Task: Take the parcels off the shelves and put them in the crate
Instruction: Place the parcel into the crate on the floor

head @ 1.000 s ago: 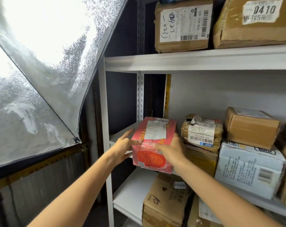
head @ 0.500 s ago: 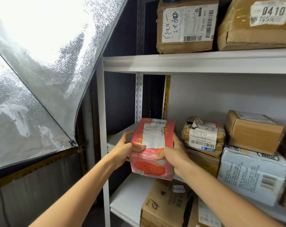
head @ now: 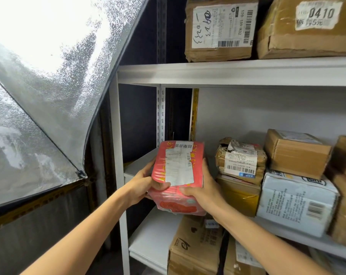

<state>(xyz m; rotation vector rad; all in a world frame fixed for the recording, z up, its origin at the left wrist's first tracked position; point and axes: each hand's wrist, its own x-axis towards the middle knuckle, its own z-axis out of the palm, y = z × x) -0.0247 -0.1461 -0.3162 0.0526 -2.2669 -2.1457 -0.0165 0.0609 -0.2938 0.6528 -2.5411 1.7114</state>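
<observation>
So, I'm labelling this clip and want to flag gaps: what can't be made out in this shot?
Head view only.
The crate is nowhere in frame.
On the red parcel, the small label print is too blurred to read; the left hand and right hand cover its near corners.
The box marked 0410 is cut off by the top and right edges.
The lower cartons are cut off by the bottom edge, partly behind the right forearm.

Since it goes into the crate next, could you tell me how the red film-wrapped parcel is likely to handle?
Probably slippery: the red parcel has glossy film, so gripping with the left hand and right hand seems wise. Likely fairly stiff: it shows a boxy shape. Surface may dent: the wrap wrinkles below.
</observation>
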